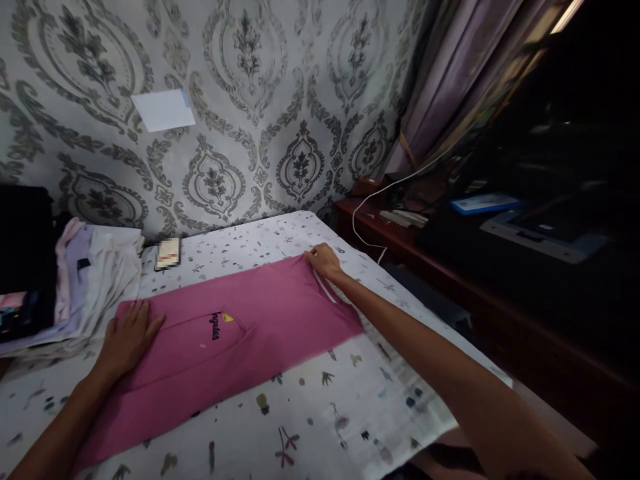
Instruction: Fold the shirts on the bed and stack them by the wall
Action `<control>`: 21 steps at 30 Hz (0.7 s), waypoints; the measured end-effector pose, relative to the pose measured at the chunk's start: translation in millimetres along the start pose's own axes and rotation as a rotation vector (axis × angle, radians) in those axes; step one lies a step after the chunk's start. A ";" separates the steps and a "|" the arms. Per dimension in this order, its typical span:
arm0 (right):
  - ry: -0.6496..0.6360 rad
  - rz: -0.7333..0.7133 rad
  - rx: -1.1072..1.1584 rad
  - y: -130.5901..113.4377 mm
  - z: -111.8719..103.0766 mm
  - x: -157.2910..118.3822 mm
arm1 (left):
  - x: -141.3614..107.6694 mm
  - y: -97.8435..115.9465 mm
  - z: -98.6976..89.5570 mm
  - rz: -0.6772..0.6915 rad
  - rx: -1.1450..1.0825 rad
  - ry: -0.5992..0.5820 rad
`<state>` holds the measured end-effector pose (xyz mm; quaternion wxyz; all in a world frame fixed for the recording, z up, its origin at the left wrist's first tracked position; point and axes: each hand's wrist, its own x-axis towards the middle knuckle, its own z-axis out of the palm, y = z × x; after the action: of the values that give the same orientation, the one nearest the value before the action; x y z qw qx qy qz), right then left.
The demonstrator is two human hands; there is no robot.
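A pink shirt [280, 307] lies stretched out across a white patterned cloth, its long sides folded inward. Dark lettering and a small yellow mark show near its middle. My left hand [131, 333] rests flat on the shirt's left end, fingers extended. At the far right corner, my right hand [324, 260] pinches the edge of the fabric. The right end of the shirt near that hand is slightly lifted and creased.
Folded clothes [95, 280] are stacked at the left, beside a phone-like object [168, 254]. A patterned wall stands behind. On the right, a dark red wooden desk [450, 257] holds a white cable [355, 217] and a blue-edged item [486, 203].
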<state>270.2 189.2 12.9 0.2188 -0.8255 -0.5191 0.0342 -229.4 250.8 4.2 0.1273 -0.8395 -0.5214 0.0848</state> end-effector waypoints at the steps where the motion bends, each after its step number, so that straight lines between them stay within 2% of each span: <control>1: 0.006 0.023 0.001 -0.7 1.8 3.0 | -0.1 -0.5 0.1 0.000 -0.007 0.005; 6: 0.038 0.048 0.008 2.9 10.4 9.8 | 0.3 -1.0 2.1 -0.019 -0.051 0.013; 13: 0.120 -0.020 0.029 1.0 9.1 0.5 | 1.2 1.1 5.2 -0.065 -0.110 0.034; 14: 0.139 -0.070 0.039 -1.4 7.3 -3.2 | 1.4 1.3 5.1 -0.065 -0.114 0.033; 16: 0.121 -0.262 0.062 -4.3 2.9 -12.3 | 1.8 1.9 4.1 -0.069 -0.126 0.034; 18: 0.008 -0.488 0.066 -1.7 -2.5 -21.7 | 2.2 3.1 2.3 -0.097 -0.149 0.035; 19: -0.054 -0.556 0.058 1.9 -5.5 -25.8 | 2.4 3.9 1.4 -0.115 -0.164 0.035; 21: -0.126 -0.555 0.034 11.3 -11.8 -32.3 | 2.6 5.6 -0.2 -0.141 -0.192 0.038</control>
<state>268.3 153.1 13.5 0.2009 -0.6441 -0.7374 0.0331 -223.5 250.8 2.7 0.0616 -0.8106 -0.5822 0.0095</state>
